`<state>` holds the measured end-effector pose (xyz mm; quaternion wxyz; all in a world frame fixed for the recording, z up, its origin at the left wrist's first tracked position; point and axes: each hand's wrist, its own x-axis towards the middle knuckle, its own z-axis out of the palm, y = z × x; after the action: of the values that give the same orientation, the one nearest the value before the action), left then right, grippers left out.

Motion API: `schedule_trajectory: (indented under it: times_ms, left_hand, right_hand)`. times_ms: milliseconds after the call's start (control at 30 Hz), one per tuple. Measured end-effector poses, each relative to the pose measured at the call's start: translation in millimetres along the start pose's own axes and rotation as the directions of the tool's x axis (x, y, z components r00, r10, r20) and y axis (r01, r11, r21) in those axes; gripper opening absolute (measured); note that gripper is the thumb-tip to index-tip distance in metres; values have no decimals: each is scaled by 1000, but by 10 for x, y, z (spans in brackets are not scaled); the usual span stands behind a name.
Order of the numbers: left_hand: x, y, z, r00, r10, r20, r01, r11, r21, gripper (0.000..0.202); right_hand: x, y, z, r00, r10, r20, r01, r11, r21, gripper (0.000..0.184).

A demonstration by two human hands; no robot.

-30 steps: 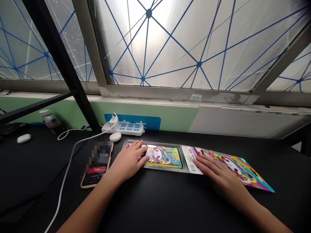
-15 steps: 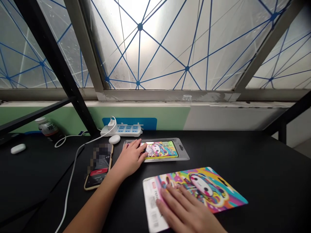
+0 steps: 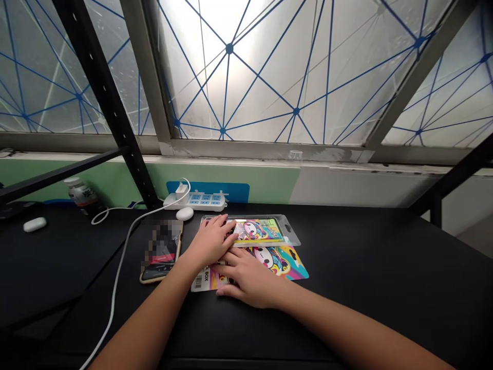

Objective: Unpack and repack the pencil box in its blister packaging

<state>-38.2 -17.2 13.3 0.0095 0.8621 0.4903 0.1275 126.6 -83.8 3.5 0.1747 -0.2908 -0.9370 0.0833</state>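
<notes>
Where the right hand rests, the card is partly hidden

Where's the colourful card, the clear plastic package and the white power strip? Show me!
Colourful card [image 3: 274, 262], head view: on its cartoon picture.
Clear plastic package [image 3: 291, 239], head view: on its bare right end.
White power strip [image 3: 205, 202], head view: middle of its sockets.
</notes>
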Motion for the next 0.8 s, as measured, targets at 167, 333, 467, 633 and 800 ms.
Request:
schedule_trajectory:
  times_ms: [167,333,467,633,800]
  left_hand:
    - [-13,2,5,1000,0,-2,0,1000,-8,45]
    - [-24,31,-9,1000,3,-16,-3,1000,-19,47]
    - [-17,43,-25,1000,-15,1,15,999,-31,48]
    - [2,41,-18,1000,-13,15,13,1000,-27,50]
    - [12,32,0,1000,-27,5,27,999,-40,50]
  right_hand:
    - [-98,86,-112,993,-52,-103,49,998,-28,26]
    - [-141,515,-581,937,247,-249,-289,945,-151,30]
    - [-182,993,-868,913,405,-51,-408,902,-141,31]
    - [-178,1305,-908,893,429,134,-420,903,-92,45]
    - [-126,1365,-922,875,441,199,-438,897,-62,52]
